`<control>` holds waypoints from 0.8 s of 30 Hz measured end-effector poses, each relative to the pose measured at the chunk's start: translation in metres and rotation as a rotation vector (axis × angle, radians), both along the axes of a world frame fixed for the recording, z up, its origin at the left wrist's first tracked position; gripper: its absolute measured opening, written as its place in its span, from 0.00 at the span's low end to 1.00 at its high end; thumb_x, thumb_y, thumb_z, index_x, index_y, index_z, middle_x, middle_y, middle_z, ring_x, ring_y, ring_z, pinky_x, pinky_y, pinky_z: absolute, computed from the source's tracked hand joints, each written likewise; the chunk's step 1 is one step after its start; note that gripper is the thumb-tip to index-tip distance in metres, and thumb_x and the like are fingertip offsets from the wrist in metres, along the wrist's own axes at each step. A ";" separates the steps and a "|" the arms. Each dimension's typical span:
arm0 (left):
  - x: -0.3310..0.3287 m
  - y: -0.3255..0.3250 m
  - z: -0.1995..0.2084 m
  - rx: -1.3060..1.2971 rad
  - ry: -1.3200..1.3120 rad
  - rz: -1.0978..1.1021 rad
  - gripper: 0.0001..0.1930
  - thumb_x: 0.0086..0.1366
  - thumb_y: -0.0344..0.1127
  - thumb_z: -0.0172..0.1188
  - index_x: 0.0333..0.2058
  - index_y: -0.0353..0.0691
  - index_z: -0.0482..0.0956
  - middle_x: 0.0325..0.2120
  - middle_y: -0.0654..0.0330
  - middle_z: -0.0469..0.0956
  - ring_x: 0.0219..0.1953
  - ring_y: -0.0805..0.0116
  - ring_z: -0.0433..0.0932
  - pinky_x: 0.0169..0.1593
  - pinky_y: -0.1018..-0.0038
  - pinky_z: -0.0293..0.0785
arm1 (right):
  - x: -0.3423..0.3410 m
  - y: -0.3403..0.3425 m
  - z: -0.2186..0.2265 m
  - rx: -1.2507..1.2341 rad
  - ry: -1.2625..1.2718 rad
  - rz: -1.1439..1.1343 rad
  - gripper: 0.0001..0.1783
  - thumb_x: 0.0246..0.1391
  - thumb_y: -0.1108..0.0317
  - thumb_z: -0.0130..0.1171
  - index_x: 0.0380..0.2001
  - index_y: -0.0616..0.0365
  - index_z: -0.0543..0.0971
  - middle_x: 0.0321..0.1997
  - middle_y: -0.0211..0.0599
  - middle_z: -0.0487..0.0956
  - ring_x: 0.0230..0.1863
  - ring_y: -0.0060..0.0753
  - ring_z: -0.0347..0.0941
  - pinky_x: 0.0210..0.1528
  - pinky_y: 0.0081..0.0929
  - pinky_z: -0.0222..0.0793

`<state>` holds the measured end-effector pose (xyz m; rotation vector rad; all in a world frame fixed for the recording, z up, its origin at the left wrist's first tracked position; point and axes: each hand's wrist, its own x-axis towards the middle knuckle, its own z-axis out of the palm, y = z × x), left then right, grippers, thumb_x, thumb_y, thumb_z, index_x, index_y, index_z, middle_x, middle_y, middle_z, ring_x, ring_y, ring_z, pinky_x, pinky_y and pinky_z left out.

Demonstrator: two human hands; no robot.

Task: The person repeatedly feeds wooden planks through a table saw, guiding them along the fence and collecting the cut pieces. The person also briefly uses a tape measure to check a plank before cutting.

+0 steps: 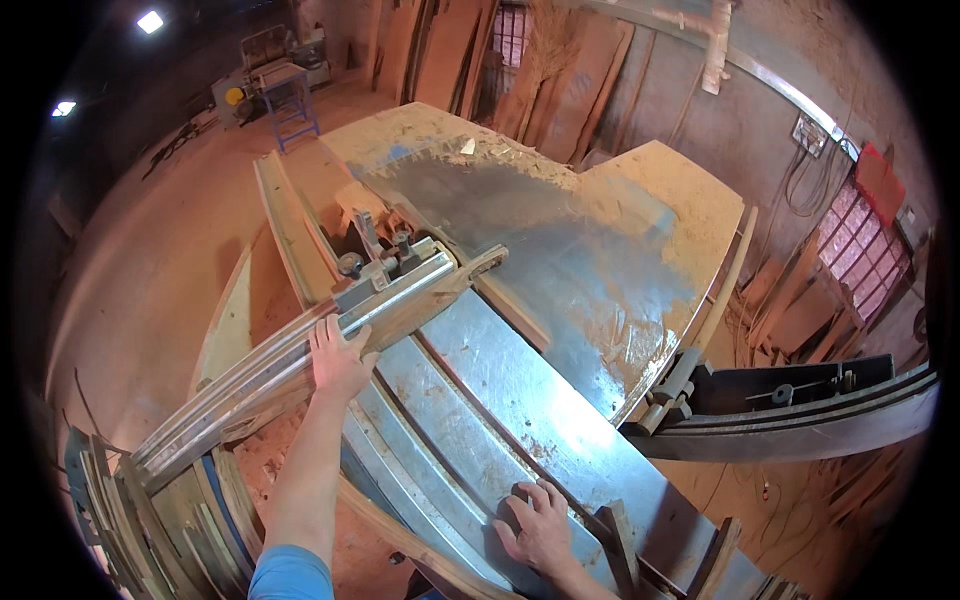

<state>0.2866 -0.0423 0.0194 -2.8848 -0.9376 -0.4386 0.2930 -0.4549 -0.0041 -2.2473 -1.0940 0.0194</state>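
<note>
L hand on rail; R hand well apart, low in frame

L hand (pixel 342 362), left of ctr, lies across rail (pixel 400 291): fingers extended & spread over it, pointing to top of frame, thumb off to the right by wood strip (pixel 425 308). Not closed in a fist. Rail's long axis runs diag., lower left to upper right; strip sits along its lower-right side, same axis, far end upper ctr. So from L fingers, strip lies right & up, v. near.

R hand (pixel 538 525), lower ctr, is over table (pixel 530 390): fingers half-curled & apart, nothing visible btwn them; contact w/ table surface hard to tell. Table's long axis runs upper left to lower right, roughly crosswise to rail. L hand is clearly nearer strip. Knob (pixel 350 265) stands just above L fingers.
</note>
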 end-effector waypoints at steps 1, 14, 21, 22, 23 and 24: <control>0.000 0.000 -0.001 0.007 0.001 0.003 0.27 0.58 0.53 0.66 0.57 0.57 0.79 0.61 0.45 0.60 0.67 0.44 0.54 0.70 0.49 0.48 | 0.000 0.000 0.000 -0.003 -0.007 0.002 0.23 0.41 0.58 0.73 0.42 0.54 0.83 0.55 0.42 0.74 0.60 0.58 0.65 0.63 0.50 0.61; -0.005 0.007 -0.005 0.022 -0.036 -0.018 0.28 0.58 0.53 0.67 0.57 0.56 0.79 0.62 0.43 0.59 0.66 0.42 0.54 0.70 0.48 0.48 | -0.001 0.002 0.001 -0.019 -0.041 0.016 0.22 0.42 0.61 0.72 0.43 0.53 0.82 0.56 0.41 0.74 0.62 0.56 0.65 0.63 0.50 0.61; -0.009 0.015 -0.012 0.158 0.057 -0.108 0.31 0.56 0.50 0.68 0.58 0.51 0.75 0.62 0.41 0.61 0.65 0.41 0.58 0.67 0.46 0.53 | -0.001 -0.001 -0.002 -0.012 -0.056 0.021 0.19 0.45 0.62 0.70 0.43 0.48 0.80 0.56 0.36 0.74 0.60 0.56 0.66 0.62 0.50 0.62; -0.008 0.014 -0.011 0.230 0.086 -0.112 0.29 0.58 0.48 0.67 0.58 0.47 0.75 0.61 0.40 0.62 0.64 0.41 0.59 0.66 0.47 0.56 | -0.001 -0.001 -0.001 -0.013 -0.052 0.023 0.20 0.45 0.63 0.70 0.43 0.48 0.80 0.56 0.36 0.74 0.60 0.56 0.66 0.62 0.50 0.62; -0.008 0.013 -0.011 0.301 0.114 -0.117 0.28 0.59 0.46 0.65 0.57 0.42 0.76 0.60 0.39 0.64 0.64 0.41 0.60 0.65 0.47 0.58 | -0.001 -0.002 0.000 -0.014 -0.049 0.024 0.20 0.45 0.63 0.70 0.44 0.48 0.80 0.56 0.36 0.74 0.60 0.56 0.66 0.63 0.50 0.62; -0.006 0.016 -0.018 0.374 0.120 -0.123 0.26 0.60 0.43 0.63 0.55 0.38 0.76 0.57 0.39 0.66 0.61 0.42 0.63 0.63 0.49 0.61 | -0.001 0.000 0.001 -0.015 -0.043 0.027 0.20 0.44 0.64 0.70 0.44 0.48 0.80 0.56 0.36 0.74 0.60 0.56 0.66 0.63 0.49 0.62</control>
